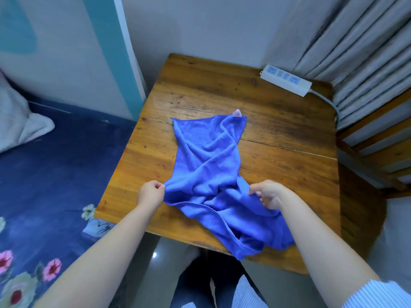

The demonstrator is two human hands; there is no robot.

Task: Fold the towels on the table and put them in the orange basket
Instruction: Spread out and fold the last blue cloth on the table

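Both hands, left hand [150, 194] and right hand [268, 194], apparently pinch rumpled blue towel [209, 165] on table [278, 138].

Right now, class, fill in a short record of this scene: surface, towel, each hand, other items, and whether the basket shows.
surface: wooden table
towel: one blue towel, rumpled, its near end hanging over the table's front edge
tag: small pink tag at the towel's far edge
left hand: pinching the towel's left edge
right hand: gripping the towel's right side
other items: white power strip at the far right corner
orange basket: not in view
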